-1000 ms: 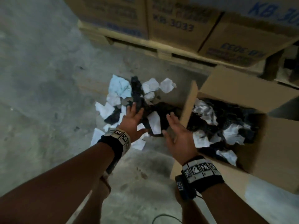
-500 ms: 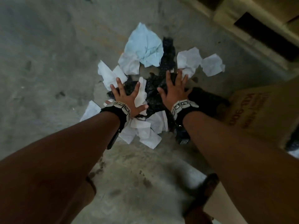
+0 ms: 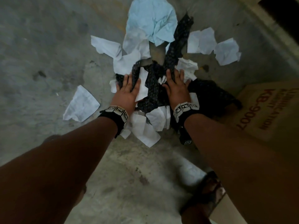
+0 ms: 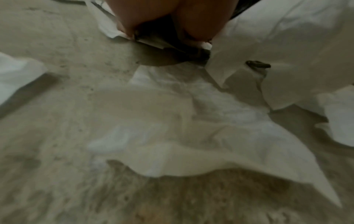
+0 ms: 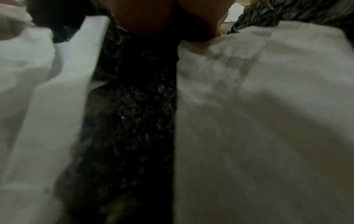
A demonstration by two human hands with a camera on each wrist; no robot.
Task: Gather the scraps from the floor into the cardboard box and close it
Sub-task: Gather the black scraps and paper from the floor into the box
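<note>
Scraps lie heaped on the concrete floor: white paper pieces (image 3: 80,104), a big pale blue sheet (image 3: 152,21) and strips of black bubble wrap (image 3: 179,41). My left hand (image 3: 128,88) lies palm down on the near left of the heap, its fingertips sunk among paper and a black strip. My right hand (image 3: 177,88) lies palm down on the black wrap beside it, fingers stretched forward. The cardboard box (image 3: 267,110) stands at the right, only its printed side showing. The left wrist view shows white paper (image 4: 191,121) on the floor. Black wrap (image 5: 134,106) between white sheets fills the right wrist view.
A sandalled foot (image 3: 208,191) stands on the floor near the box's front corner. A dark gap under a wooden pallet (image 3: 281,12) is at the top right. Bare concrete (image 3: 40,62) spreads to the left of the heap.
Both hands came down from above the heap onto it and pushed a little further in. The view dropped closer, and the open top of the box left the frame.
</note>
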